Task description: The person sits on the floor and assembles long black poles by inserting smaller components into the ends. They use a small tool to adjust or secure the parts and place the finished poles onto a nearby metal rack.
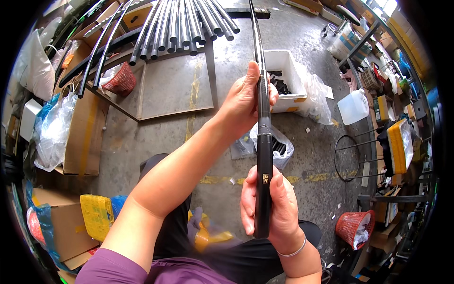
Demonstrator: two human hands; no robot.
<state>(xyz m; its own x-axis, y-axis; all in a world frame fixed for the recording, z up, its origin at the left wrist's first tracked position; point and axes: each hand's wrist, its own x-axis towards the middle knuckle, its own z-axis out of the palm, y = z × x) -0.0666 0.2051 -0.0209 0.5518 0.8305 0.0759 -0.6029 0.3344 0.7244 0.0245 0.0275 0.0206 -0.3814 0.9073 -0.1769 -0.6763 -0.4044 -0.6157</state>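
A long black fishing rod [264, 151] stands almost upright in front of me, running from its thick butt up past the top edge. A small gold mark sits on its handle, and the shaft above is glossy. My left hand [243, 102] is closed round the shaft, its thumb pointing up along the side. Lower down, my right hand [281, 203] wraps the handle near the butt, thumb on one side and fingers on the other. A thin bracelet [293, 248] circles my right wrist.
Several dark rod tubes [182, 28] lie across a rack ahead on the left. Beyond the rod, a white foam box [288, 64] holds black pieces. A red basket [350, 227] and wire stand [350, 158] are on the right. Cardboard boxes [80, 137] line the left.
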